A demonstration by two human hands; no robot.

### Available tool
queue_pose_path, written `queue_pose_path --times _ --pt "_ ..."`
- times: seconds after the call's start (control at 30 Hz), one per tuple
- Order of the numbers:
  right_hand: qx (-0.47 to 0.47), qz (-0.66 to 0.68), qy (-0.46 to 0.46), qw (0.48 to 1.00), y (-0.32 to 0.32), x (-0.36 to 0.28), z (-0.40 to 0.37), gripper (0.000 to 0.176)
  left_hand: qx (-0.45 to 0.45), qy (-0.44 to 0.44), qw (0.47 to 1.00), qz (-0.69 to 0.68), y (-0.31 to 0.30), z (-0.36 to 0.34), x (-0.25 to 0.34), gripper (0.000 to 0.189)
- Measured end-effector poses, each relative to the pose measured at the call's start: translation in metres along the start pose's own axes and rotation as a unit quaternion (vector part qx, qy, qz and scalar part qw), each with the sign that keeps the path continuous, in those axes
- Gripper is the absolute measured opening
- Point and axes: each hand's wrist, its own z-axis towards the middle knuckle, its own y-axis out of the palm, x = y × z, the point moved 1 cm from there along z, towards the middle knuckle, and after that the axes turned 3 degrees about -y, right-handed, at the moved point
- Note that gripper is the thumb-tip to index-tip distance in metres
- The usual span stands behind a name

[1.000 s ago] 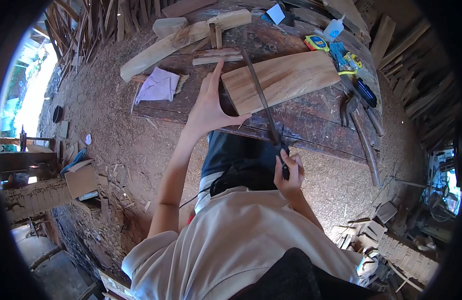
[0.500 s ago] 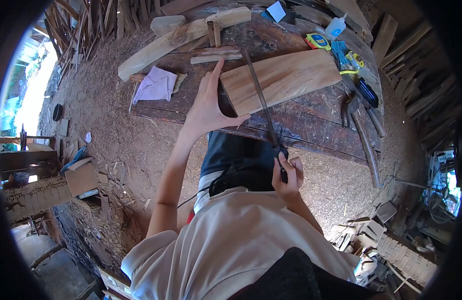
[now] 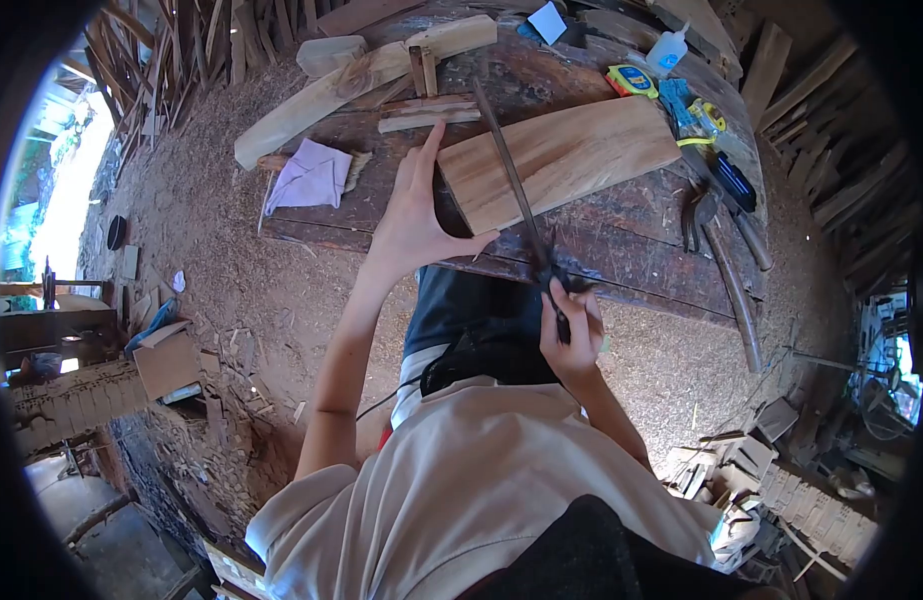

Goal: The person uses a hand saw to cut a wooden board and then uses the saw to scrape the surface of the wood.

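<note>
A wide, pale wooden board (image 3: 571, 160) lies on the workbench. Around its left end, my left hand (image 3: 409, 215) is spread open, the thumb near the board's front corner and the index finger reaching toward a small wood block (image 3: 428, 113). My right hand (image 3: 573, 335) is closed around the black handle of a hand saw (image 3: 514, 185), whose blade looks narrow, seen almost edge-on. That blade slants across the board near its left end, its tip beyond the far edge. Whether the teeth have cut into the wood cannot be made out.
On the workbench (image 3: 631, 255) lie a hammer (image 3: 733, 290), a yellow tape measure (image 3: 631, 80), a glue bottle (image 3: 669, 52) and a folded pink cloth (image 3: 309, 176). A long curved timber (image 3: 331, 105) rests at the back left. Wood shavings cover the ground.
The saw has shifted slightly forward and left, its tip now farther beyond the board. My right hand has moved with it. My left hand is almost where it was.
</note>
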Motion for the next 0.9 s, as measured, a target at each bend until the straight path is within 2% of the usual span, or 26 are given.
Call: queue_pose_path --times 0.13,0.27,0.43,0.53,0.67,0.7,0.9 --pt "-0.009 -0.011 0.02 1.0 -0.003 -0.005 -0.001 0.038 0.002 -0.023 0.999 -0.024 0.0 -0.001 -0.002 0.124" --pt "-0.021 -0.002 0.016 1.0 -0.018 -0.009 -0.035 0.039 0.003 -0.023 0.999 -0.031 -0.001 0.0 0.002 0.124" --pt "-0.022 -0.002 -0.01 1.0 -0.002 0.0 -0.012 0.038 0.002 -0.012 1.0 -0.013 -0.001 -0.001 0.001 0.124" --pt "0.004 0.002 0.019 1.0 -0.006 -0.003 -0.016 0.038 0.004 -0.019 1.0 -0.02 -0.002 -0.001 0.002 0.124" --pt "-0.031 0.015 0.017 0.999 -0.027 0.0 -0.051 0.043 0.015 0.006 1.0 -0.012 0.001 0.0 -0.003 0.127" --pt "-0.022 0.006 0.016 1.0 -0.027 -0.004 -0.042 0.037 0.007 0.005 1.0 -0.012 0.0 0.001 -0.003 0.127" --pt "-0.023 -0.004 0.016 1.0 -0.004 -0.003 0.0 0.036 0.002 0.001 1.0 -0.005 0.0 -0.002 -0.001 0.127"
